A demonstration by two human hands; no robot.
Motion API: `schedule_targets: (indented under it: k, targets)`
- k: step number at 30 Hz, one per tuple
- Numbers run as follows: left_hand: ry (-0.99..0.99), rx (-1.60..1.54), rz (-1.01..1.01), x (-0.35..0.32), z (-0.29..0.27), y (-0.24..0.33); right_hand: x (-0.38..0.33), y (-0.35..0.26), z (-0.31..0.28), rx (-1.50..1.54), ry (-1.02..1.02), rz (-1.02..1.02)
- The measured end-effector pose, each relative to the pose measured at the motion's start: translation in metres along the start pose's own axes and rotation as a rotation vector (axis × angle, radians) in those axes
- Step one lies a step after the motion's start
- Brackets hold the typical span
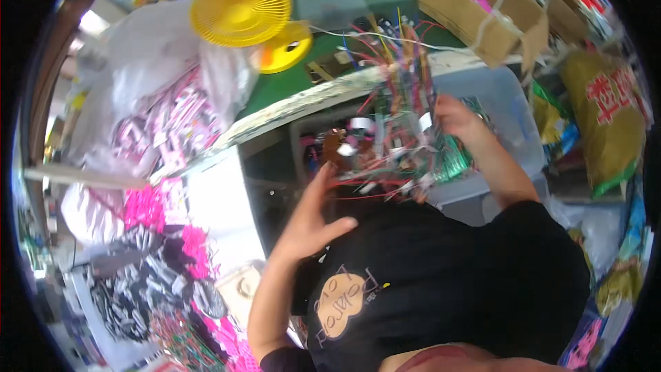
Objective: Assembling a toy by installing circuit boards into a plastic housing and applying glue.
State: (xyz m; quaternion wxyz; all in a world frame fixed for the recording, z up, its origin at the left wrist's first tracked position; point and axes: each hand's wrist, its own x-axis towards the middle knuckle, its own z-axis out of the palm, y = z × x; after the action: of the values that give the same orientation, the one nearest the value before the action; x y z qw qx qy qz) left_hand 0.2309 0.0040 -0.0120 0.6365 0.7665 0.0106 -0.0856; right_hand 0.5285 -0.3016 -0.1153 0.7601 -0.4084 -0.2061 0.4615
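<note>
Shirt: a black shirt [447, 275] with a tan print is seen nearest the camera, filling the lower middle of the view.
Left hand: the left hand [313, 217] is held open, fingers spread and thumb out, with nothing grasped; its fingertips are raised toward the lower left edge of the wire bundle.
Wire bundle: a tangle of red, pink and green wires with small boards [396, 131] is found between the 2 hands, above the shirt and in front of the bench edge; motion blur hides the finer detail.
Right hand: the right hand [458, 120] is pressed against the right side of the bundle; whether its fingers are closed on the wires cannot be told.
Clear bin: a see-through plastic bin [506, 107] is placed just behind the right hand.
Pink parts: heaps of pink and black-and-white pieces [162, 234] are spread to the left.
Bench: a green bench top [289, 79] is seen beyond the bundle.
Fan: 1 yellow fan [241, 7] is stood on the bench, far left.
Box: 1 cardboard box [482, 17] is seen far right.
</note>
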Motion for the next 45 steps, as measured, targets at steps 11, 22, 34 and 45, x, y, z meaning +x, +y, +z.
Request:
schedule_targets:
  k: [11, 22, 34, 45]
  targets:
    - [1.106, -0.304, 0.375, -0.072, -0.052, 0.016, 0.147, 0.064, 0.307, -0.152, -0.291, 0.104]
    - [1.868, 0.438, -0.181, -0.338, -0.08, 0.061, 0.133, 0.193, 0.584, -0.154, -0.636, 0.211]
    - [1.828, 0.77, -0.892, -0.531, -0.132, 0.046, 0.093, 0.378, 0.76, 0.214, -0.644, 0.514]
    - [1.359, 0.246, -0.803, -0.605, -0.18, -0.016, 0.12, 0.412, 0.715, 0.037, -0.876, 1.109]
